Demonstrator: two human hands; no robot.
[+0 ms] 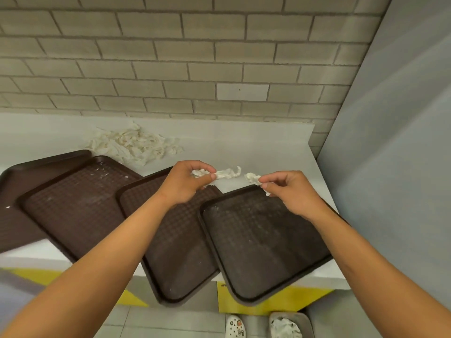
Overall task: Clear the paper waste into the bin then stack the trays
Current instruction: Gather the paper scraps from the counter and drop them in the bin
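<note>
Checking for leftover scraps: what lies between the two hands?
In the head view, a twisted paper strip sticks out from the left hand toward the right hand, then bare counter.

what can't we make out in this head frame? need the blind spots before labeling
- Bin: cut by the bottom edge, head view; depth and fill unknown.
- Leftmost tray: cut by the left edge and overlapped by its neighbour.
- Paper in the left hand: partly hidden by curled fingers.
- Right tray: far-right corner hidden by the right hand.
</note>
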